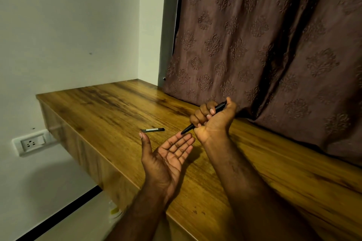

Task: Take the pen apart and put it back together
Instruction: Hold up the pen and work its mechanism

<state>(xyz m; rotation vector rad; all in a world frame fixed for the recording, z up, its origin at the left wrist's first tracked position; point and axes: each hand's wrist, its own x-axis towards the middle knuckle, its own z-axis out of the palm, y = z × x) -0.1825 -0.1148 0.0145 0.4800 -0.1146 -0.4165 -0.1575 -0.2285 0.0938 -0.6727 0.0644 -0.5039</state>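
A wooden surface (109, 103) crosses the frame's centre, white wall upper left, brown patterned curtain (274, 35) upper right. The right hand (212, 117) grips the black pen (203, 117) at centre; the left hand (168, 154) lies spread, palm up, just below its tip. A loose pen part (153, 129) rests on the surface, and a wall socket (31, 143) sits lower left.

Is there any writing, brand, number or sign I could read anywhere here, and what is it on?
No text here can be read.
On the loose pen piece lying on the table: a pale strip, perhaps print, too small and blurred to read.
On the pen gripped by the right hand: no marking visible.
On the wall socket: no lettering visible.
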